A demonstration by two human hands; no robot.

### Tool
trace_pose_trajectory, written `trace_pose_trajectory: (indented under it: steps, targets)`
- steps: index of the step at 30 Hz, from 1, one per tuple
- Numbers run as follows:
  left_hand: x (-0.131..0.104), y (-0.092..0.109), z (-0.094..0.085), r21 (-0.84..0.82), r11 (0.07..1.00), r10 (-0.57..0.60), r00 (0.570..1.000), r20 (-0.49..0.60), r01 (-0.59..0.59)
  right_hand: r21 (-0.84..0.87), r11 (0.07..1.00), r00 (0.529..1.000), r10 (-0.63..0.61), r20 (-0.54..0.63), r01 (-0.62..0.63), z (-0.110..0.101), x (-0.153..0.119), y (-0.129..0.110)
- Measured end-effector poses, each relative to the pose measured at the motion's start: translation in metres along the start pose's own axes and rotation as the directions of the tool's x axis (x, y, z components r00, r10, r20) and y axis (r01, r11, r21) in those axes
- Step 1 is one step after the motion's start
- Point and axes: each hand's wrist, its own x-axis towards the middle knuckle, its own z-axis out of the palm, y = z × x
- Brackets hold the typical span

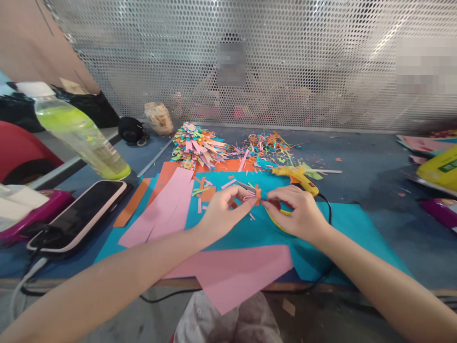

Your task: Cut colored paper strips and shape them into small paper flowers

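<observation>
Between my two hands, over the middle of the blue sheet [243, 233], I hold a small paper piece [258, 194]: an orange band in the middle, a blue end toward my right and thin pink strands toward my left. The fingers of my left hand [224, 207] pinch it by the orange and pink side; those of my right hand [300, 209] are closed on the blue end. My fingertips cover much of it, so it may be rolled rather than folded.

To the left stands a clear bottle [82, 128] with a white cap and yellow-green liquid in it. Farther back, near the panel, is a see-through bundle [159, 118] with something beige inside.

The dark blue table [374, 171] carries long pink strips [160, 209], small cuttings, a fringed, many-coloured paper pile [200, 143] and a heap of shreds [269, 145]. A yellow glue gun [296, 177] lies just beyond my right hand. A pink sheet [246, 271] hangs over the near edge above my lap, and a phone [84, 214] with a cable lies at left. A perforated metal panel [307, 47] closes off the back.
</observation>
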Motion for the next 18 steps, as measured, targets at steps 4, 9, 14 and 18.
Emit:
trace_pose_trajectory:
  steps: [4,9,14,18]
  targets:
    - [-0.0003,0.0006,0.0004,-0.004,1.000,-0.010,1.000,-0.003,0.010,-0.011,1.000,1.000,-0.020,-0.016,0.020,-0.0001,-0.0002,0.0006]
    - [0.0004,0.0002,0.0011,0.005,1.000,-0.018,1.000,0.004,0.018,-0.026,0.999,0.999,-0.027,-0.028,0.027,0.0010,-0.0004,0.0016]
    - [0.0007,-0.0005,0.0009,0.006,1.000,-0.024,1.000,0.005,0.024,-0.026,1.000,1.000,-0.012,-0.007,0.012,-0.0005,-0.0002,0.0012]
    - [0.0032,0.0013,-0.0006,-0.030,0.997,-0.071,0.997,-0.009,0.071,0.062,0.998,1.000,0.005,0.007,-0.006,-0.0037,-0.0013,0.0004]
